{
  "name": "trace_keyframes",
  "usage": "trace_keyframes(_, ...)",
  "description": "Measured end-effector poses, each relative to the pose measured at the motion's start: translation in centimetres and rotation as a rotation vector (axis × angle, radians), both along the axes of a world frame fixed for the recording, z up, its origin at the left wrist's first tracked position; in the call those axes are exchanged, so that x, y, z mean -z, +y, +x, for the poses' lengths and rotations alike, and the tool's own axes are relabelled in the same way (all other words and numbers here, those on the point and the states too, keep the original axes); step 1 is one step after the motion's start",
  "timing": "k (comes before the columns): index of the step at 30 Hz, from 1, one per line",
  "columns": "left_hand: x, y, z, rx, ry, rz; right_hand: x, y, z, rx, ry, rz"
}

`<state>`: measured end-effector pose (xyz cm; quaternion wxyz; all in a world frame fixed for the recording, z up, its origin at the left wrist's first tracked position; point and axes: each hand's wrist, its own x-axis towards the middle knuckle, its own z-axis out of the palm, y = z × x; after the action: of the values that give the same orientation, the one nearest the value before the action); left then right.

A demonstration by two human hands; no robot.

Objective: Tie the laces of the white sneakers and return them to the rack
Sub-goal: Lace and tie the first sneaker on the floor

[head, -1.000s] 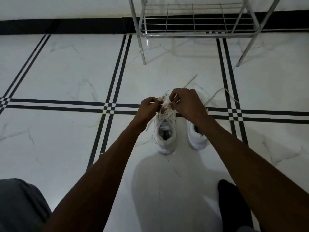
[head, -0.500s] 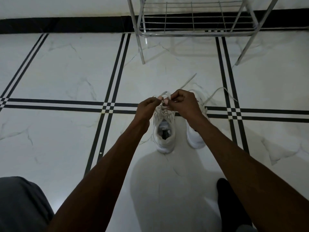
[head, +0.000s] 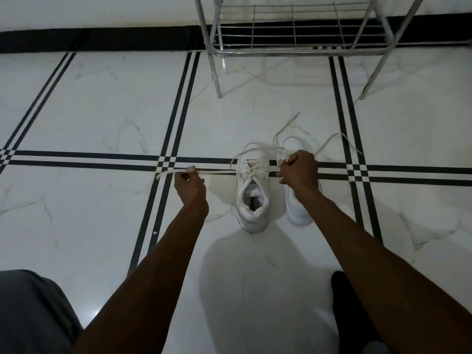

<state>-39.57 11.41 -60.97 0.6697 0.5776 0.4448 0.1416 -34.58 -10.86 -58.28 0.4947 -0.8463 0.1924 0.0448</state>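
Two hands drawn apart, left hand (head: 190, 183) and right hand (head: 298, 167) each pinching a lace (head: 219, 171) end taut across the left sneaker (head: 252, 198) on the floor (head: 102, 111), probably cinching the knot; rack (head: 293, 44) waits beyond.

Two white sneakers (head: 252, 195) sit side by side on the floor, the second sneaker (head: 297, 210) half hidden behind a forearm. Two hands are out: the left hand (head: 190, 186) and the right hand (head: 298, 169), each gripping one lace end (head: 219, 171). Two more loose lace ends (head: 334, 140) trail beyond the shoes. One metal rack (head: 293, 44) stands against the wall.
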Motion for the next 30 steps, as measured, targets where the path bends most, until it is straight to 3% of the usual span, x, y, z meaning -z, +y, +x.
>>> trace_keyframes(5, 0.8, -0.9, -0.1, 0.155, 0.160, -0.078, -0.4, 0.2, -0.2, -0.036, -0.116, -0.140)
trace_keyframes(8, 0.7, -2.4, -0.6, 0.257, 0.303, 0.147, -1.4, 0.6, -0.7, -0.179, -0.207, -0.277)
trace_keyframes(13, 0.4, -4.0, -0.1, 0.702, 0.049, 0.588, -0.7, 1.0, -1.4, -0.664, -0.210, -0.328)
trace_keyframes(17, -1.3, -4.4, 0.4, 0.958, 0.045, 0.759, -0.5, 1.2, -1.9, -0.634, -0.177, -0.374)
trace_keyframes(24, -0.9, -3.5, 1.1, 1.014, 0.044, 0.855, -0.3, 0.9, -1.6, -0.628, -0.174, -0.430)
trace_keyframes(30, 0.2, -3.4, 0.5, 0.966, 0.066, 0.754, -0.2, 1.0, -2.0, -0.647, -0.164, -0.462)
